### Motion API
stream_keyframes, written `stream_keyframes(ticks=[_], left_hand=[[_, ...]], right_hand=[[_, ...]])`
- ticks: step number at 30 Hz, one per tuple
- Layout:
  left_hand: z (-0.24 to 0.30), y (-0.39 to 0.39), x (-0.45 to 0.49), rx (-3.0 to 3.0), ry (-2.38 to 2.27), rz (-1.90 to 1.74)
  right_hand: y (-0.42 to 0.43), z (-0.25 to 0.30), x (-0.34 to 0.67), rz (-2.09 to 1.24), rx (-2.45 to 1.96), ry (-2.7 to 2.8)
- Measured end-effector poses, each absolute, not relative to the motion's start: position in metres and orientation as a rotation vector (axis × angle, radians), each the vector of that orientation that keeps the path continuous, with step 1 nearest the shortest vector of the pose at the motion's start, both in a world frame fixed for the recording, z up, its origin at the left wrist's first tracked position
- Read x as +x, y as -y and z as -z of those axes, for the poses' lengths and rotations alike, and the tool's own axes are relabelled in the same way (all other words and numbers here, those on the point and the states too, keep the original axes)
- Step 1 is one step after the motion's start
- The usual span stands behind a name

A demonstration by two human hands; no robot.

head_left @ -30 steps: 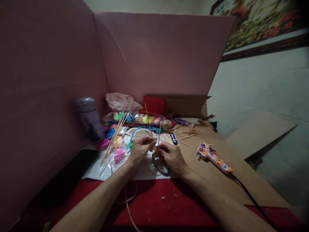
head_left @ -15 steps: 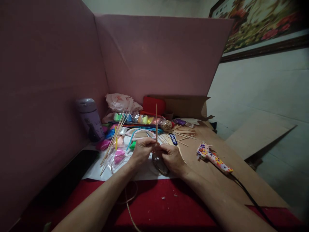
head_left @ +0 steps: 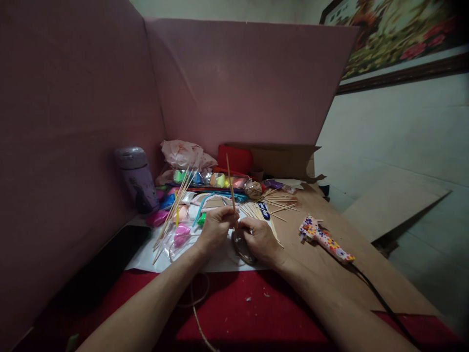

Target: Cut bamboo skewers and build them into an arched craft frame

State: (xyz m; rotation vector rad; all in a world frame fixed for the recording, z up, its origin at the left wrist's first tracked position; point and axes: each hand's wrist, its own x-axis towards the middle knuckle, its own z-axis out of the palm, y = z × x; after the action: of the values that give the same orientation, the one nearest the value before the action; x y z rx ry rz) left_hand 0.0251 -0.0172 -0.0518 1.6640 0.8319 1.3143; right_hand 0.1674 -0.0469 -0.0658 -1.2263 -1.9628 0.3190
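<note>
Pink cardboard walls (head_left: 238,83) fence in the table (head_left: 330,283), with red cloth at the near edge and brown board on the right. At mid-frame your left grip (head_left: 216,227) is closed, pinching a thin wooden skewer (head_left: 230,188) near its foot. Your right grip (head_left: 258,237) is curled shut just beside it, resting on a twine-wound ring (head_left: 242,252). Half a second ago the skewer stood upright; now its tip leans left. A spotted glue gun (head_left: 324,239) lies right of your hands, with loose skewers (head_left: 278,200) behind.

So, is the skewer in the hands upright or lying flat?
Nearly upright: the skewer rises from between the left hand and right hand, its tip leaning slightly left.
</note>
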Motion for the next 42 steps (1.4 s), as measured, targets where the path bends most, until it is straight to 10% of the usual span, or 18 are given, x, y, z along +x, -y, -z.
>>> stream_keyframes(ticks=[13, 27, 42], left_hand=[[0.037, 0.024, 0.023, 1.667, -0.737, -1.447], [0.026, 0.028, 0.016, 1.293, -0.786, -1.196], [0.026, 0.027, 0.014, 1.450, -0.747, -1.263]], right_hand=[[0.045, 0.059, 0.172, -0.483, -1.014, 1.930], [0.056, 0.050, 0.171, -1.665, -0.841, 1.593], [0.055, 0.054, 0.165, -1.622, -0.954, 1.527]])
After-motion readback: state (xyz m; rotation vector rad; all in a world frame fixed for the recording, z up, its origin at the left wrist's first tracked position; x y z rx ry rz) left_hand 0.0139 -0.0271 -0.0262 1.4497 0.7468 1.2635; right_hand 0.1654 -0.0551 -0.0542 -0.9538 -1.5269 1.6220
